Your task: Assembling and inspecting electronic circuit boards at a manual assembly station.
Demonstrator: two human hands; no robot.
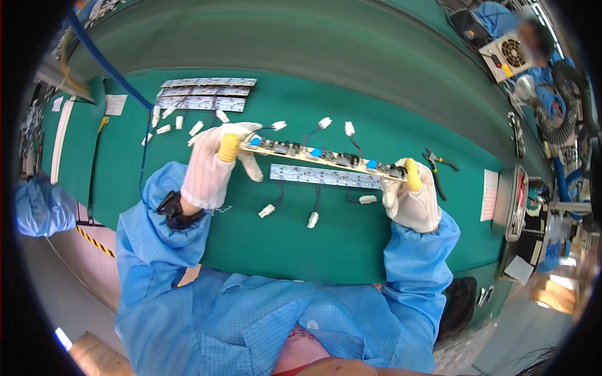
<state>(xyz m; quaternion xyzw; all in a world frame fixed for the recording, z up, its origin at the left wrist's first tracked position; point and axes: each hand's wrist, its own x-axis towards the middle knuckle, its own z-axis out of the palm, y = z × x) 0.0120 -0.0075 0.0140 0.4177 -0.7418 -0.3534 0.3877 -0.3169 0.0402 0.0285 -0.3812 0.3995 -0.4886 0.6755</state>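
A long, narrow circuit board [300, 152] with blue discs and dark components along its upper side is held between my hands, above the green bench mat. My left hand [213, 160], in a white glove with yellow fingertips, pinches its left end. The right end is gripped by my right hand [415, 197], gloved the same way. Short wires with white plugs [325, 123] stick out beyond the board's far edge. Just nearer to me, a pale strip board [304, 173] lies on the mat, partly hidden at its right end; its plugs [268, 210] point toward me.
Several pale strip boards [204, 91] lie in rows at the far left, their white plugs [195, 128] spread before them. Cutting pliers [437, 169] rest beyond my right hand. A metal tray [509, 203] stands at the right edge. A blue coiled hose [106, 59] hangs at left.
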